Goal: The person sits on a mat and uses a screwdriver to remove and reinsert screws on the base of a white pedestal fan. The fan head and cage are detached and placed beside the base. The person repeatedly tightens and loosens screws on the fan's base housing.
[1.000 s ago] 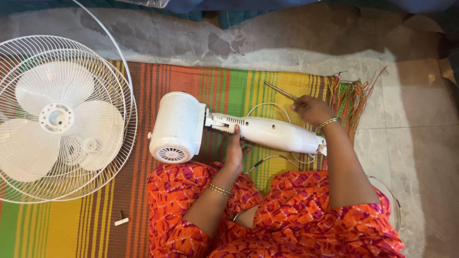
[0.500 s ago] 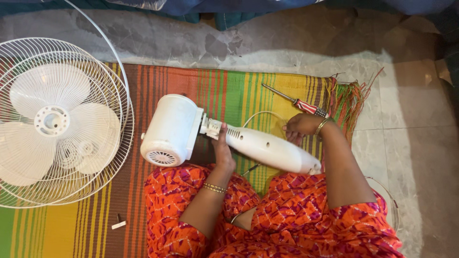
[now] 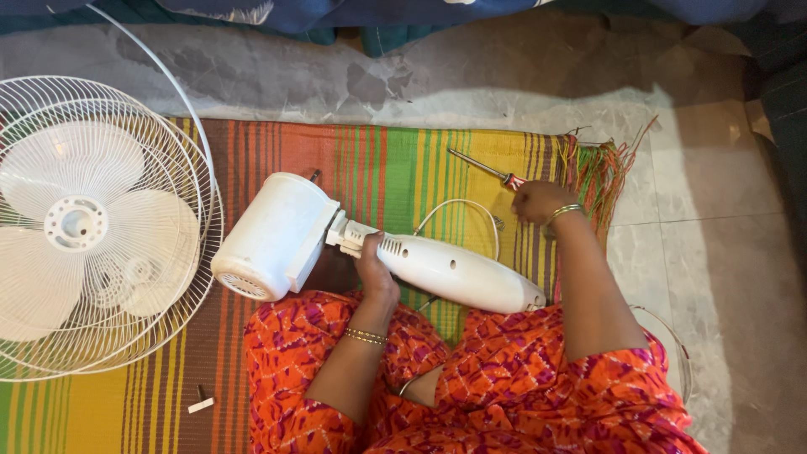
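A white fan motor housing [image 3: 273,235] lies on a striped mat [image 3: 403,160], joined to a long white stand neck [image 3: 458,273] that rests across my lap. My left hand [image 3: 374,265] grips the neck right by the joint with the housing. My right hand [image 3: 538,202] is closed around the red handle of a screwdriver [image 3: 479,166], whose metal shaft points up and to the left over the mat. A white cable [image 3: 458,206] loops between my two hands.
Wire fan guards with the white blade [image 3: 80,223] inside lie on the left. A small white piece [image 3: 200,405] sits on the mat at the lower left. The mat's fringe [image 3: 609,164] meets the marble floor [image 3: 714,210] at right. Dark cloth lies along the top.
The housing and neck have swung so the housing sits lower and further left. My left hand slid up to the joint. My right hand has closed on the screwdriver handle.
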